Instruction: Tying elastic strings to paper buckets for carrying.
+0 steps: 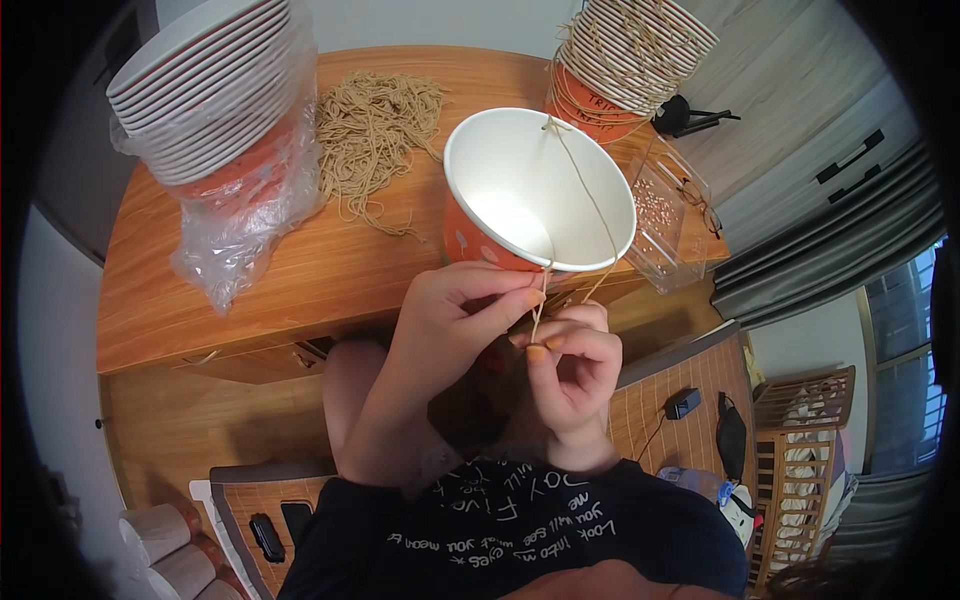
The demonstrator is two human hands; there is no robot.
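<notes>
An orange paper bucket with a white inside and rim stands tilted at the table's near edge, its mouth toward me. A thin tan cord runs from a hole at the far rim across the mouth to the near side. My left hand pinches the cord just below the near rim, fingertips against the bucket. Lower and to the right, my right hand pinches the hanging cord between thumb and forefinger. Whether a knot is formed there is too small to tell.
A plastic-wrapped bucket stack stands at the left, beside a heap of tan cords. Another stack, strung with cords, is at the back right. A clear tray of small beads and glasses lie at the right.
</notes>
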